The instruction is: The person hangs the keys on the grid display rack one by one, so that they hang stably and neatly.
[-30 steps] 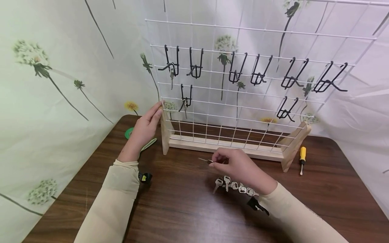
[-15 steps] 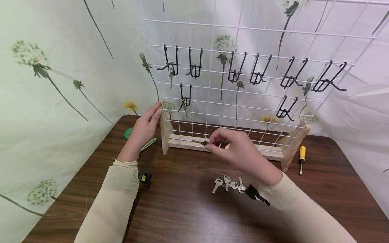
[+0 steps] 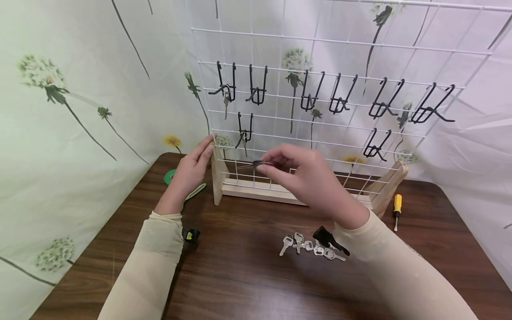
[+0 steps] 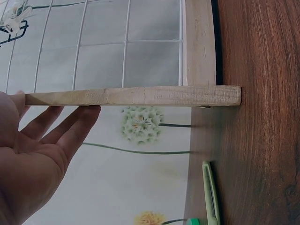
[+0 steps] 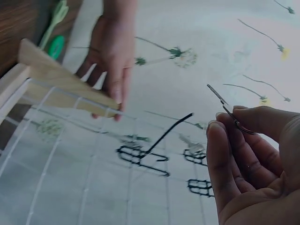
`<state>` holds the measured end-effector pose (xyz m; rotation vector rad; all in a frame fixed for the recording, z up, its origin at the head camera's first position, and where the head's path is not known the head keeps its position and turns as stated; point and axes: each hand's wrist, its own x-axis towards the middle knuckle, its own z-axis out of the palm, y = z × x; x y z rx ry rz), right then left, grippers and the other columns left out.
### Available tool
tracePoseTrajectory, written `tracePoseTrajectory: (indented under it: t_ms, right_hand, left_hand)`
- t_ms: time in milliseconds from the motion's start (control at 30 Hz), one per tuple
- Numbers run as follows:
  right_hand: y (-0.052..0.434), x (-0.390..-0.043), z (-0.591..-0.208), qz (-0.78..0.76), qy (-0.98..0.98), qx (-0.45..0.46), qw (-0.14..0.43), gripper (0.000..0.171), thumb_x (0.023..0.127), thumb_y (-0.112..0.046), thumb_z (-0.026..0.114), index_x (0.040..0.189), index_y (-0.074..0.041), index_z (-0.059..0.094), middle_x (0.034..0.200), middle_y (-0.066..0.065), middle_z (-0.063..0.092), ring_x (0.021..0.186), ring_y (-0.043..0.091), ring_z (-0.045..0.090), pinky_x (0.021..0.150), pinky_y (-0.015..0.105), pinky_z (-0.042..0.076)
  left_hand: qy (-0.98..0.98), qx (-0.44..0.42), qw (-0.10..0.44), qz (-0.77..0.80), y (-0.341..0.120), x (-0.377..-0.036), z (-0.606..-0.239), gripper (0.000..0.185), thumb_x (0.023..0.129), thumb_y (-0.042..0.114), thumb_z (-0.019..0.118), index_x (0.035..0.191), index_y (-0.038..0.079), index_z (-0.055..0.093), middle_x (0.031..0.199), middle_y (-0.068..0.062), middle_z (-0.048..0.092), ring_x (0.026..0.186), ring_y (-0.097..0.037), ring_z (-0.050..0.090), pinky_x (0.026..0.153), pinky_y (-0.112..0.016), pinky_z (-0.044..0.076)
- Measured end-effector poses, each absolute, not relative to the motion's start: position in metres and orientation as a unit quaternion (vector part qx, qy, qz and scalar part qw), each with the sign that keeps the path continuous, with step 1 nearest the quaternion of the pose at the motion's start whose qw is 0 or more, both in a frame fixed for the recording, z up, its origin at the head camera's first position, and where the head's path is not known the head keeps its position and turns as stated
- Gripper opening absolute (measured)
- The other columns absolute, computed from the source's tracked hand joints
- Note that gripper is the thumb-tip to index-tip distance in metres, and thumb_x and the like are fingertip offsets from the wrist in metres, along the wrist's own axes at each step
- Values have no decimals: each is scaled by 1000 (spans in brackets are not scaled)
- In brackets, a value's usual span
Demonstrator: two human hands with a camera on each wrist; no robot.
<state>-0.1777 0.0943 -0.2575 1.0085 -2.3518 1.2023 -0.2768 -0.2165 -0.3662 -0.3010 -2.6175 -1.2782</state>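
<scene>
A white wire grid rack (image 3: 320, 66) stands on a wooden base (image 3: 260, 190) with several black hooks (image 3: 256, 91). My left hand (image 3: 192, 166) rests with straight fingers against the rack's left wooden foot (image 3: 218, 175), the same foot (image 4: 140, 95) in the left wrist view. My right hand (image 3: 296, 171) is raised in front of the lower grid and pinches a small metal key (image 3: 251, 166) pointing left; the right wrist view shows the key (image 5: 225, 108) between fingertips. Two keys hang on the left hooks (image 3: 226, 98).
Several loose keys (image 3: 310, 246) lie on the brown table (image 3: 248, 275) near me. A yellow-handled screwdriver (image 3: 398, 209) lies at the right by the rack's right foot. A green tape roll (image 3: 170, 176) and a green pen (image 3: 196, 190) lie under my left hand.
My right hand has lifted the key from near the tabletop up and leftward, in front of the lower grid. The left hand has stayed on the rack's foot.
</scene>
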Motion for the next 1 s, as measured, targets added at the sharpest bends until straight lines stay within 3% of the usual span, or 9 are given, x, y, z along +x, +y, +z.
tracePoseTrajectory:
  t_ms: [433, 800, 1000]
  right_hand:
    - [77, -195, -216, 498, -779, 354, 140, 18, 97, -6, 79, 111, 0, 70, 95, 9, 76, 76, 20, 72, 69, 25, 61]
    - [69, -211, -188, 523, -790, 311, 80, 29, 98, -13, 80, 114, -8, 56, 98, 10, 79, 86, 27, 75, 84, 33, 63]
    - [60, -217, -179, 543, -788, 286, 54, 35, 98, -17, 80, 117, -11, 51, 100, 9, 80, 90, 28, 76, 76, 31, 58]
  left_hand:
    - [-889, -107, 109, -433, -216, -276, -366, 56, 116, 52, 36, 169, 33, 35, 173, -9, 38, 159, -40, 39, 128, -64, 36]
    - [-888, -103, 109, -435, -214, -276, -365, 55, 116, 52, 37, 168, 34, 36, 173, -9, 39, 159, -40, 39, 128, -63, 35]
    - [-888, -103, 112, -434, -215, -276, -365, 55, 116, 51, 37, 168, 35, 36, 173, -9, 39, 159, -40, 40, 128, -64, 35]
